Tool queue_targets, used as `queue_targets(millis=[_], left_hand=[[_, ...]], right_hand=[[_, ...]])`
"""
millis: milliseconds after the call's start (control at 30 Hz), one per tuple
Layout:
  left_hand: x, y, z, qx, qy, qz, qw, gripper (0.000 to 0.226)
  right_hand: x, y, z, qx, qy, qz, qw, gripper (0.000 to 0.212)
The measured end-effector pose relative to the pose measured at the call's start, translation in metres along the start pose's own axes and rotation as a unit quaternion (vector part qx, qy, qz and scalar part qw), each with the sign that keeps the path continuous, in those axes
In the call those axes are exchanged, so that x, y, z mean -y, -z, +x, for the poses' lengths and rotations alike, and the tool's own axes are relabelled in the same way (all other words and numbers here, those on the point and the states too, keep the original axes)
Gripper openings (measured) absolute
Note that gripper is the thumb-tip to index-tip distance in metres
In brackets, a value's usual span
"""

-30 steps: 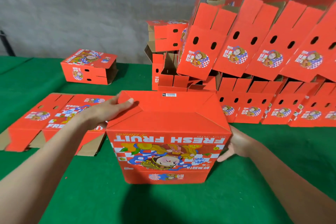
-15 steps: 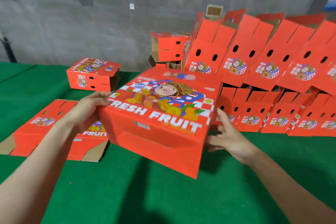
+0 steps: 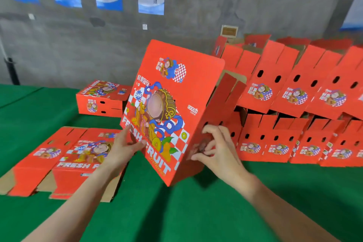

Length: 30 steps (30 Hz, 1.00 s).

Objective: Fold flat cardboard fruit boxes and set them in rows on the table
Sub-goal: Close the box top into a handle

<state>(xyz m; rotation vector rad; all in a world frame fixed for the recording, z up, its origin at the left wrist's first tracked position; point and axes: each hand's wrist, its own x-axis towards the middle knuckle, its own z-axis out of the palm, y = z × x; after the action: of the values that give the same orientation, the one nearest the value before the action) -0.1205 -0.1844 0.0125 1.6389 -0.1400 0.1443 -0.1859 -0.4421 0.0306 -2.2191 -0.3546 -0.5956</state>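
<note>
The half-formed red box (image 3: 167, 116) hangs tilted above the green worktop (image 3: 176, 212), printed face toward the camera, slotted flaps standing open at its upper right; the left hand (image 3: 125, 147) grips its lower left edge, thumb on the print; the right hand (image 3: 214, 147) curls its fingers onto the side panel by the vent holes. It looks light and hollow, corrugated card that is stiff across the panels yet ready to bend at the scored creases, so edges and corners seem the safest holds; the glossy print may be slightly slippery. Flat blanks (image 3: 59, 159) lie at left on the felt-like cloth; folded boxes (image 3: 294, 94) lean in rows at right.
</note>
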Motion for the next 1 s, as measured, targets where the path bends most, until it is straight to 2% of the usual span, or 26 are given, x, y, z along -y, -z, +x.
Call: queue_targets(millis=[67, 167, 333, 500, 567, 667, 733, 800, 900, 1000], left_hand=[[0.003, -0.006, 0.006, 0.018, 0.012, -0.008, 1.0, 0.043], [0.007, -0.006, 0.018, 0.015, 0.002, 0.036, 0.999, 0.037], [0.025, 0.005, 0.051, 0.019, 0.089, 0.028, 0.995, 0.037], [0.051, 0.005, 0.087, 0.029, 0.126, 0.025, 0.991, 0.038], [0.062, 0.001, 0.099, 0.054, 0.146, 0.017, 0.988, 0.041], [0.081, -0.009, 0.116, 0.094, 0.165, 0.003, 0.982, 0.039], [0.09, -0.015, 0.126, 0.118, 0.164, 0.004, 0.979, 0.043], [0.099, -0.022, 0.139, 0.125, 0.159, 0.011, 0.979, 0.044], [0.1, -0.033, 0.158, 0.133, 0.164, 0.017, 0.977, 0.055], [0.1, -0.038, 0.181, 0.137, 0.144, 0.053, 0.979, 0.053]], right_hand=[[0.002, -0.013, 0.014, -0.002, 0.005, -0.004, 1.0, 0.073], [0.003, -0.044, 0.037, 0.015, -0.004, -0.013, 1.0, 0.07], [-0.01, -0.111, 0.076, 0.057, -0.066, -0.084, 0.993, 0.063], [-0.035, -0.176, 0.098, 0.115, -0.152, -0.202, 0.961, 0.081], [-0.046, -0.193, 0.103, 0.145, -0.174, -0.238, 0.944, 0.081], [-0.061, -0.211, 0.112, 0.206, -0.211, -0.267, 0.918, 0.072], [-0.071, -0.221, 0.118, 0.24, -0.23, -0.277, 0.901, 0.076], [-0.081, -0.228, 0.123, 0.254, -0.224, -0.278, 0.899, 0.078], [-0.094, -0.232, 0.133, 0.268, -0.207, -0.274, 0.9, 0.065], [-0.103, -0.229, 0.151, 0.289, -0.233, -0.276, 0.887, 0.071]])
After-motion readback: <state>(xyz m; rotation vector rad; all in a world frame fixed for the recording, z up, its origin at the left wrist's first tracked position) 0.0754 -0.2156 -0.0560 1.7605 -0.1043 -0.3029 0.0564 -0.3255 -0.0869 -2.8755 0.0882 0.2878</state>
